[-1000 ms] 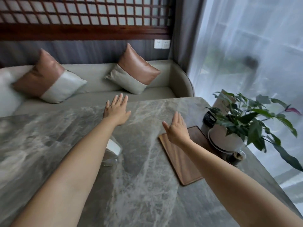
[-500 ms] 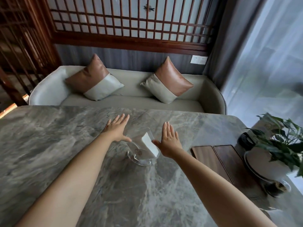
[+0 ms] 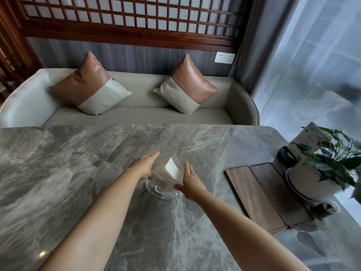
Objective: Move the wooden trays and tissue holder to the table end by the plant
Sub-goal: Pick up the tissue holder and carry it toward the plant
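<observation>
A clear tissue holder with white tissues stands on a round glass base at the middle of the grey marble table. My left hand presses flat against its left side. On its right side lies my right hand, fingers straight. Both palms clamp the holder between them. Two wooden trays lie side by side at the right: a lighter tray and a darker tray, next to the potted plant.
The plant's white pot sits on a saucer near the table's right edge. A small glass jar stands in front of it, a black object behind. A grey sofa with two cushions runs along the far side.
My right hand left the wooden tray and came to the tissue holder. Both hands closed in on its sides. The view swung left, then back a little.
</observation>
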A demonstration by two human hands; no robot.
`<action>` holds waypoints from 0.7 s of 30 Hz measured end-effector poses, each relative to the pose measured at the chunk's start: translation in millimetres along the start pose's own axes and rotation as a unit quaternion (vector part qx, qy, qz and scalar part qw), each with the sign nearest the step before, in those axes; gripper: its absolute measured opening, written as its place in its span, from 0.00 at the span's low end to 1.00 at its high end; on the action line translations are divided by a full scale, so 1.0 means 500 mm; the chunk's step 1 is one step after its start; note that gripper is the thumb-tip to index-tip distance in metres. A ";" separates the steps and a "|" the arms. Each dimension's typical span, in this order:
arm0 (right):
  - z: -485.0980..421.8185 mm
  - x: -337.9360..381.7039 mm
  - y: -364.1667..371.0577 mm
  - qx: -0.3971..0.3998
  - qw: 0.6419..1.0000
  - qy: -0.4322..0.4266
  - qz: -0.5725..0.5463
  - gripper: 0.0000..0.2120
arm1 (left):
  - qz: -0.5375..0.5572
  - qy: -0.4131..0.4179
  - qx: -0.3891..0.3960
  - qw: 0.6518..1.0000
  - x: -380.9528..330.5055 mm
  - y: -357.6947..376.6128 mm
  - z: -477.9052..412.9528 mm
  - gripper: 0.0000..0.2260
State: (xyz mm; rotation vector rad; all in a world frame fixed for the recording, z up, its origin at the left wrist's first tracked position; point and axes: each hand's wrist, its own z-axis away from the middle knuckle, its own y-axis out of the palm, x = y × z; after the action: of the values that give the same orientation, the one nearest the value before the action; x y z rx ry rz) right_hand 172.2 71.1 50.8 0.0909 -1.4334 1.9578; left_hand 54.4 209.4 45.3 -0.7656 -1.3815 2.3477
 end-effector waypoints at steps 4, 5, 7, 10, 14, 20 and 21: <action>0.004 -0.001 0.014 -0.031 0.999 0.020 -0.037 0.29 | -0.006 0.005 -0.014 1.000 -0.008 -0.003 0.002 0.35; 0.006 -0.002 0.014 -0.036 0.998 0.020 -0.039 0.26 | -0.011 0.008 -0.016 1.000 -0.009 -0.004 0.005 0.33; 0.012 -0.007 0.012 -0.044 0.998 0.013 -0.042 0.25 | -0.015 0.013 -0.024 1.000 -0.015 -0.005 0.013 0.29; 0.026 -0.018 -0.006 -0.060 0.997 0.002 -0.048 0.26 | -0.004 0.021 -0.039 0.999 -0.038 -0.014 0.027 0.27; 0.058 -0.040 -0.058 -0.089 0.995 -0.011 -0.051 0.29 | 0.009 0.038 -0.058 0.998 -0.090 -0.047 0.048 0.28; 0.148 -0.112 -0.161 -0.138 0.988 -0.026 -0.066 0.33 | 0.035 0.096 -0.076 0.992 -0.217 -0.090 0.084 0.33; 0.167 -0.131 -0.176 -0.146 0.987 -0.025 -0.067 0.33 | 0.031 0.111 -0.077 0.990 -0.243 -0.093 0.090 0.34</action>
State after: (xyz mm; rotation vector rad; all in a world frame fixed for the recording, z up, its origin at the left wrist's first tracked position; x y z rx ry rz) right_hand 243.4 -20.0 125.6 0.1006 -1.6866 1.6298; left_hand 126.2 137.9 138.5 -1.0920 -1.4723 2.1406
